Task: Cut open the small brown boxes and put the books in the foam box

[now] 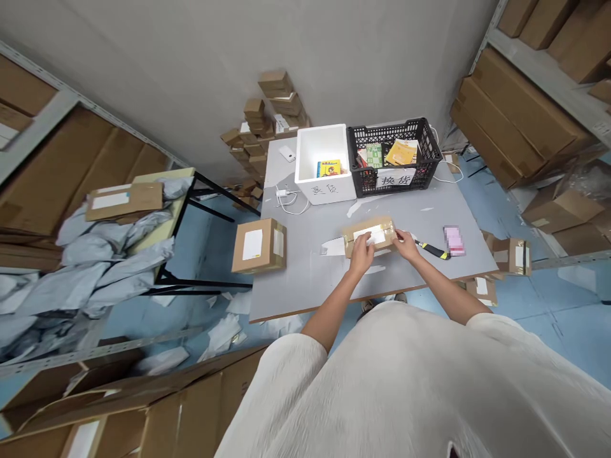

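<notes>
A small brown cardboard box (352, 230) with a white label (382, 234) and clear tape lies on the grey table in front of me. My left hand (361, 256) rests over its near side, fingers bent against the box. At the right end, my right hand (405, 245) has its thumb and fingers closed on the box's edge; whether they pinch tape there is too small to tell. Just right of that hand lies a black and yellow utility knife (433, 249), its front end partly hidden by the hand. A strip of white paper (332, 247) sticks out left of the box.
A taped carton (255, 247) stands at the table's left edge. Along the back are a white foam box (327, 184) and a black crate (397, 156) holding books. A phone (287, 153), a white cable (292, 202) and a pink blurred item (454, 240) lie on the table (310, 280).
</notes>
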The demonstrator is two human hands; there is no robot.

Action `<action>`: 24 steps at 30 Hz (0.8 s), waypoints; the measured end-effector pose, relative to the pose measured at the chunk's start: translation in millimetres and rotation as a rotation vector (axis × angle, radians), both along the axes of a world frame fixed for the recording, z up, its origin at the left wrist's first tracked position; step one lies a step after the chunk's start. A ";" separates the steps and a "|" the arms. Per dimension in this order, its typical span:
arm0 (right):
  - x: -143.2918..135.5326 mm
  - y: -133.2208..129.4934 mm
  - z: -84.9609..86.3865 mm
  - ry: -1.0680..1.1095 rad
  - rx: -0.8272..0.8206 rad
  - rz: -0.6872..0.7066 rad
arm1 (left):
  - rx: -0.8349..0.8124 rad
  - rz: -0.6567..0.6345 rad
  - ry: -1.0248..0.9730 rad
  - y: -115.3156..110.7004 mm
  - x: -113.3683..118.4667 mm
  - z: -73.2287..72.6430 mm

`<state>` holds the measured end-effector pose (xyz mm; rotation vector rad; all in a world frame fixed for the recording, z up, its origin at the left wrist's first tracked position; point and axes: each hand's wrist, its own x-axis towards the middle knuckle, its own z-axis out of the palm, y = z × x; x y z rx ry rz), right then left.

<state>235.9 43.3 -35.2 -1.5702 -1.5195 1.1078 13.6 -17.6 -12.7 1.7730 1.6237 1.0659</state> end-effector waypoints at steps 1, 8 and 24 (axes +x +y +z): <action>-10.4 0.0 5.8 0.009 0.018 0.023 | 0.015 0.009 -0.016 1.1 1.9 6.0; -77.5 -8.8 33.6 -0.047 0.125 0.322 | 0.057 0.196 0.101 -8.4 -33.9 27.7; -113.8 -23.3 38.0 -0.091 0.100 0.214 | -0.022 0.331 -0.112 -51.4 -106.8 6.1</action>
